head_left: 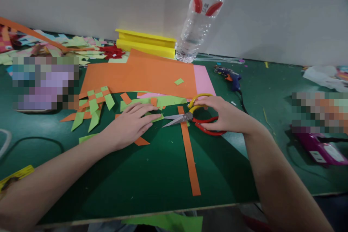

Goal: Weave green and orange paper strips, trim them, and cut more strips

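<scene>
My right hand grips scissors with one yellow and one red handle loop; their blades are slightly parted and point left. My left hand lies palm down with its fingers spread over small green and orange paper pieces, the fingertips close to the blades. A long orange strip runs from beneath the scissors toward the table's front edge. Behind the left hand lies a light green strip. Further left is a woven green and orange paper piece with loose strip ends.
Orange sheets lie over a pink sheet. At the back are a yellow folded piece, a tilted clear bottle and paper scraps. A glue gun and a purple power strip are at right.
</scene>
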